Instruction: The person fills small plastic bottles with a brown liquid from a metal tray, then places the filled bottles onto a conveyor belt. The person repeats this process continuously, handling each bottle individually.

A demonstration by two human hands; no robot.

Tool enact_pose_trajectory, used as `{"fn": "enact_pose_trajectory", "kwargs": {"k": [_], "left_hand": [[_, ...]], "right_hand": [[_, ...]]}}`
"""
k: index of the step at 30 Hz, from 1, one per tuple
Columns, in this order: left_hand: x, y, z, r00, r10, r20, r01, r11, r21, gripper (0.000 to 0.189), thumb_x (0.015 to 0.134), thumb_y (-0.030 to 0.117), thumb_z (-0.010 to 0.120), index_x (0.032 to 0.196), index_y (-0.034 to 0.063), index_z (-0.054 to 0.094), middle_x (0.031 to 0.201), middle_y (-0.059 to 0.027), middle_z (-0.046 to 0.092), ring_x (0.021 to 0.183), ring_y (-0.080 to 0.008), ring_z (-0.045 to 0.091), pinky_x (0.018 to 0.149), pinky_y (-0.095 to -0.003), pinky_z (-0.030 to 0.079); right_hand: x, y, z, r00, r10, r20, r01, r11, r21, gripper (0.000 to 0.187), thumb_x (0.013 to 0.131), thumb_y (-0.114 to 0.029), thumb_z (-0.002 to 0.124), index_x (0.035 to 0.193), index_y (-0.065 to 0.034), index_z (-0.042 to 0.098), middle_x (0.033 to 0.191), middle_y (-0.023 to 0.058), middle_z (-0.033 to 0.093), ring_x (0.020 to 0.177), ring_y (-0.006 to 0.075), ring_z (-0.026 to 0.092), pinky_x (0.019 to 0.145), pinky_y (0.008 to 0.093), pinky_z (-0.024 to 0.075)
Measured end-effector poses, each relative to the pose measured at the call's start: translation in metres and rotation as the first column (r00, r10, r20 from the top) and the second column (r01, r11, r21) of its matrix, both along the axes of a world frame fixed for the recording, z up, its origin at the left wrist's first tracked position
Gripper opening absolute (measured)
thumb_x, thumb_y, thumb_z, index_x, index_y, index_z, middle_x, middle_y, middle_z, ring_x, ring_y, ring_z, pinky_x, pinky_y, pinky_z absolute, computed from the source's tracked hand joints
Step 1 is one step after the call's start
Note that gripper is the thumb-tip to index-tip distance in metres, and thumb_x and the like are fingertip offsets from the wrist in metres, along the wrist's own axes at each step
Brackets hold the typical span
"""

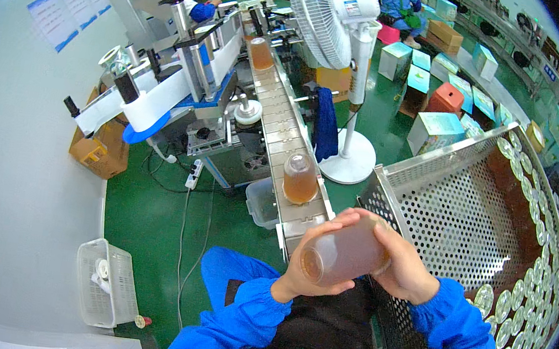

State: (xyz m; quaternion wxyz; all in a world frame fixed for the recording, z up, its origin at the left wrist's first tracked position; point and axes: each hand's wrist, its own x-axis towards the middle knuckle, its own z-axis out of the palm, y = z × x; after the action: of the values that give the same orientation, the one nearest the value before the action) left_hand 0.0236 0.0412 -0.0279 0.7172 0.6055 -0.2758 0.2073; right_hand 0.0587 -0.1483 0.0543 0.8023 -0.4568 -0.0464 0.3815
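Observation:
Between my two hands is a clear jar (346, 251) of brownish contents, tilted on its side above my lap. My left hand (293, 275) wraps around it near the base, which faces left. Around the other end, my right hand (408, 270) grips it, hiding most of that end. Just beyond lies the near end of a slatted conveyor (281, 129). On its belt a similar jar (301, 177) stands narrow end up, and another jar (261, 54) stands farther along.
To the right, a perforated metal crate (444, 224) holds many jars with silvery lids (512, 309). A pedestal fan (349, 157) stands beyond the conveyor, opposite a labelling machine (203, 67). Cables (183, 247) and a white basket (106, 284) lie left. Two people work farther off.

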Motion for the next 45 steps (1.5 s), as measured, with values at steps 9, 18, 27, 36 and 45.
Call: {"fn": "enact_pose_trajectory", "kwargs": {"k": [9,18,27,36,45], "left_hand": [[0.017,0.042,-0.014,0.871,0.331,-0.363,-0.337,0.94,0.051,0.069,0.076,0.006,0.08,0.135,-0.0001,0.044,0.13,-0.0154,0.059,0.119,-0.0241,0.059,0.103,-0.0397,0.049],[0.026,0.047,-0.03,0.752,0.532,-0.389,-0.439,0.845,0.307,0.071,0.075,0.015,0.087,0.131,-0.0008,0.048,0.12,-0.0145,0.065,0.111,-0.0215,0.065,0.097,-0.0359,0.051],[0.023,0.043,-0.029,0.771,0.567,-0.291,-0.442,0.804,0.397,0.072,0.074,0.02,0.088,0.13,-0.0014,0.048,0.115,-0.0155,0.069,0.106,-0.0219,0.068,0.092,-0.0361,0.054],[0.022,0.039,-0.027,0.752,0.618,-0.227,-0.445,0.731,0.518,0.072,0.074,0.026,0.088,0.127,-0.0018,0.048,0.111,-0.0181,0.07,0.103,-0.0271,0.071,0.089,-0.0373,0.055],[0.031,0.04,-0.021,0.734,0.615,-0.287,-0.357,0.709,0.608,0.091,0.073,0.032,0.09,0.139,-0.0029,0.039,0.128,-0.0239,0.061,0.119,-0.0357,0.062,0.101,-0.0421,0.049]], "right_hand": [[0.001,-0.201,-0.03,0.514,0.682,0.521,0.785,-0.128,-0.606,0.054,0.098,-0.026,0.058,0.145,-0.0024,0.048,0.156,0.0269,0.036,0.148,0.0456,0.026,0.122,0.0524,0.0206],[-0.04,-0.33,-0.087,0.872,0.382,0.305,0.415,-0.25,-0.875,0.05,0.096,-0.034,0.06,0.136,-0.0051,0.055,0.115,0.0268,0.063,0.114,0.0456,0.056,0.105,0.0509,0.0408],[0.013,-0.313,-0.085,0.828,0.56,0.028,0.217,-0.273,-0.937,0.088,0.073,-0.039,0.077,0.147,-0.0063,0.043,0.134,0.0267,0.05,0.12,0.0466,0.053,0.1,0.0514,0.0471],[0.074,-0.262,-0.058,0.562,0.582,0.588,0.533,0.289,-0.795,0.056,0.079,-0.015,0.068,0.132,0.0007,0.057,0.124,0.02,0.062,0.117,0.033,0.06,0.102,0.04,0.0478],[0.076,-0.101,0.016,0.823,-0.254,0.507,0.418,0.876,-0.239,0.046,0.089,-0.026,0.057,0.13,-0.0045,0.055,0.124,0.0132,0.061,0.116,0.0235,0.059,0.102,0.0354,0.0468]]}}
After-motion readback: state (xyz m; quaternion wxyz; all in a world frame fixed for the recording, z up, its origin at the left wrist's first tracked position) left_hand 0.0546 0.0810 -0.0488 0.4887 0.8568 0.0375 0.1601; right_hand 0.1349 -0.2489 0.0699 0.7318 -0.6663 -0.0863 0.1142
